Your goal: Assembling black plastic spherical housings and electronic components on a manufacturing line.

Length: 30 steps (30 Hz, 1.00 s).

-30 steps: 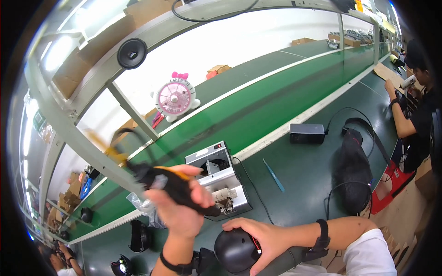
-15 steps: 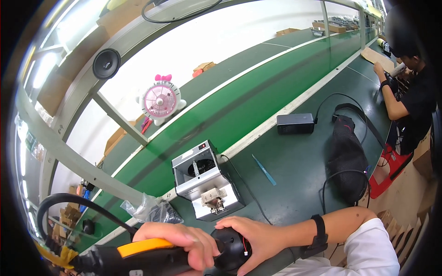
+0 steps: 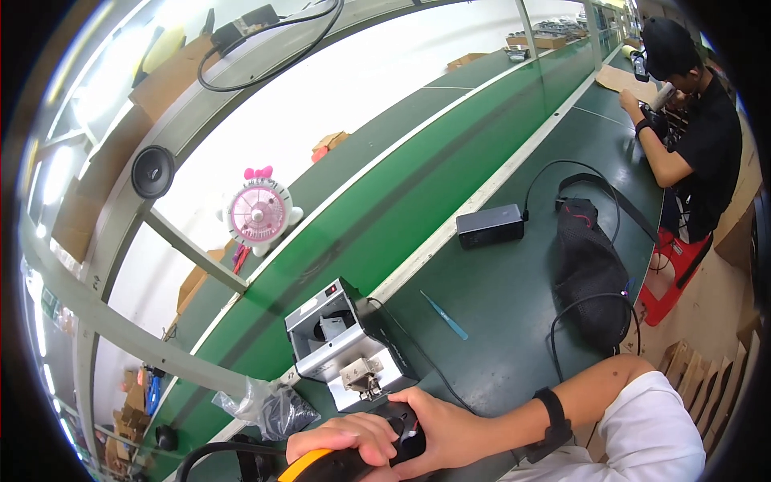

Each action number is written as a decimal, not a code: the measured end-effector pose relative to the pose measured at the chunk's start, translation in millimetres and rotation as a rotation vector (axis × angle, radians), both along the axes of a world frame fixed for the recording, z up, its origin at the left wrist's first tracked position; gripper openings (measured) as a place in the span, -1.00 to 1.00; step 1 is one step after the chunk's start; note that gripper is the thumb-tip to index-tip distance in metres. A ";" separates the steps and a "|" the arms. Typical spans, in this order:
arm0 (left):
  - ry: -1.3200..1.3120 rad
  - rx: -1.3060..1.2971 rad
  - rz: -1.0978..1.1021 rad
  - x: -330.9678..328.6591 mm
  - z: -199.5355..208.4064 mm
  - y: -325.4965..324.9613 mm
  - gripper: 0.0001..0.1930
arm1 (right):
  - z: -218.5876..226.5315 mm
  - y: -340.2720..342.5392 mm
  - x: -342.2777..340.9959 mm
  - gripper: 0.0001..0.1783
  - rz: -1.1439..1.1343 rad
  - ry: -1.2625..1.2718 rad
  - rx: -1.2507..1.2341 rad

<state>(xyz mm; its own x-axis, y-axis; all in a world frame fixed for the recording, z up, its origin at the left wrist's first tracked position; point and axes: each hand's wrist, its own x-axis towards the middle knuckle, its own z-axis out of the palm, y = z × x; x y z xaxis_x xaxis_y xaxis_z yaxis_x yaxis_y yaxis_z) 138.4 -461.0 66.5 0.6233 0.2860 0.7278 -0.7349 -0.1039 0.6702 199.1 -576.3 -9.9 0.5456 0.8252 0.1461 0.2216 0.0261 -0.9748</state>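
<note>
Green bench (image 3: 514, 281) with machine (image 3: 341, 351), tweezers (image 3: 446, 316)

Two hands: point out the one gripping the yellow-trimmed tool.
The left hand, wrapped around the tool; the right hand holds the black part instead.

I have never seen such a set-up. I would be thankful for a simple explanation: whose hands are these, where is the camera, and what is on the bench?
There is no robot here, only a person's two bare hands. A wide fisheye camera on the head looks down, so straight edges bend near the rim. The left hand holds a black-and-yellow tool; the right hand holds a dark round part. The hands hide where these two meet. On the dark green bench are a silver machine, a slim blue tool, a dark box and a black pouch. A co-worker is at upper right.
</note>
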 end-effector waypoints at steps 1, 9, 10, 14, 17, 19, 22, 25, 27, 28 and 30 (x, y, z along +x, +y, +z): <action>-0.001 0.000 -0.006 2.0 0.9 -2.4 -0.06 | -2.5 0.3 0.4 0.23 -0.007 0.008 0.014; 0.206 -0.008 -0.216 8.6 14.7 12.2 -0.13 | -0.4 1.3 5.7 0.28 -0.023 0.000 -0.028; 0.290 0.010 -0.300 10.5 19.6 14.5 -0.14 | 6.5 -0.3 10.8 0.28 0.019 0.051 -0.078; 0.069 -0.104 -0.023 18.6 45.7 16.6 -0.15 | 21.7 -6.3 6.8 0.21 0.093 0.045 -0.145; -0.030 -0.197 0.067 38.8 60.2 54.7 -0.21 | 5.2 -5.9 -2.6 0.07 -0.236 -0.558 0.075; 0.163 -0.258 0.212 56.8 49.5 64.4 -0.23 | 9.2 -6.0 -5.4 0.03 -0.198 -0.417 0.226; 0.242 -0.215 0.257 67.2 32.7 78.9 -0.26 | 1.9 -0.8 -3.1 -0.18 -0.038 -0.508 0.413; 0.255 -0.197 0.262 67.2 27.5 80.6 -0.26 | 2.2 -1.6 -0.4 -0.18 -0.030 -0.532 0.412; 0.264 -0.225 0.259 68.4 26.3 77.5 -0.25 | 1.6 -2.6 1.9 -0.19 -0.029 -0.521 0.411; 0.270 -0.214 0.249 68.9 25.0 77.5 -0.25 | 1.5 -2.8 2.0 -0.19 -0.030 -0.514 0.411; 0.276 -0.204 0.239 68.9 22.8 76.1 -0.25 | 0.9 -2.5 1.4 -0.20 -0.027 -0.490 0.426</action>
<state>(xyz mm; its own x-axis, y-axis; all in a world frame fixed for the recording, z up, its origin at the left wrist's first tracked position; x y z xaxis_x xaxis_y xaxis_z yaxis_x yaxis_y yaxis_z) 207.2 -384.9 89.3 0.6853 0.5676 0.4562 -0.4963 -0.0943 0.8630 200.6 -578.8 -9.1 0.3522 0.6265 0.6953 0.6444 0.3765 -0.6656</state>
